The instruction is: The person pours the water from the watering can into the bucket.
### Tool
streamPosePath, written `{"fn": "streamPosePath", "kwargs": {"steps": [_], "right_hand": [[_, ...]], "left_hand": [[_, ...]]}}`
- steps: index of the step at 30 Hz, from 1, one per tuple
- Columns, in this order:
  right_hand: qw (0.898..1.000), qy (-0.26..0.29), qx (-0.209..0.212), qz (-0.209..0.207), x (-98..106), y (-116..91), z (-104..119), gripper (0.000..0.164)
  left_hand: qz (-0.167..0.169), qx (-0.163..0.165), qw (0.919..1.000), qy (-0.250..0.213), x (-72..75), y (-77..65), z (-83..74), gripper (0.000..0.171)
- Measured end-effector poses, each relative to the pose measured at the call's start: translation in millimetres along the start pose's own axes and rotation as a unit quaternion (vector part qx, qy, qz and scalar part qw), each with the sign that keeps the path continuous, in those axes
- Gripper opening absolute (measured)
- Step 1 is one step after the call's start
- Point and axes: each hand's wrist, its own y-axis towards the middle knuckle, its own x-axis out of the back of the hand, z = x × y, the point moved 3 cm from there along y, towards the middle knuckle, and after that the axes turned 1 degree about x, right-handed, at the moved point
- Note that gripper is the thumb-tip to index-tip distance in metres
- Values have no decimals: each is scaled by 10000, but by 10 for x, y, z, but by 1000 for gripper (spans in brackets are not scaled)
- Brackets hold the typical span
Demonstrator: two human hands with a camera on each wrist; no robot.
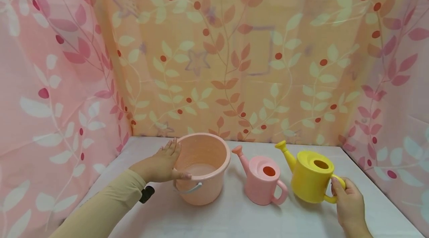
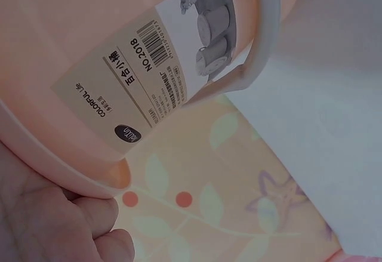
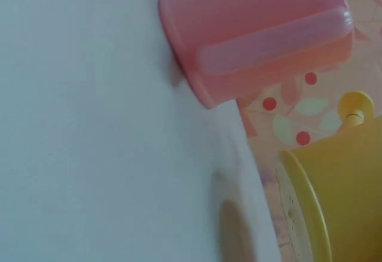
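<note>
In the head view a peach bucket (image 1: 204, 193) with a pale blue handle (image 1: 191, 189) stands on the table. My left hand (image 1: 161, 163) rests on its left rim, fingers extended and thumb along the front edge. A printed label (image 2: 131, 83) on the bucket faces the left wrist camera. At the right, my right hand (image 1: 350, 202) grips the handle of a yellow watering can (image 1: 306, 182). Its underside shows in the right wrist view, raised a little off the table. Between bucket and yellow can stands a pink watering can (image 1: 263, 186), which neither hand touches.
The white table (image 1: 254, 223) ends at an orange leaf-patterned curtain (image 1: 221, 63) behind. Pink patterned curtains close off the left (image 1: 63, 81) and right sides. A small dark object (image 1: 146, 194) sits by my left wrist.
</note>
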Motion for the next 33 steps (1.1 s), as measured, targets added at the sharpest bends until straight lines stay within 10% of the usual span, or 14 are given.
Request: {"fn": "streamPosePath", "kwargs": {"steps": [12,21,33], "right_hand": [[9963,142,-846,-36,-45,-155,-107,37],[9866,1293,-82,989,-59,-189,-164,30],[9851,546,-439,1572,-88,-156,-189,42]], "left_hand": [[20,-59,10000,-45,-12,-9,-21,116],[22,-48,9999,-97,-38,-19,-14,116],[-12,-76,9999,-66,24,-12,-16,115]]}}
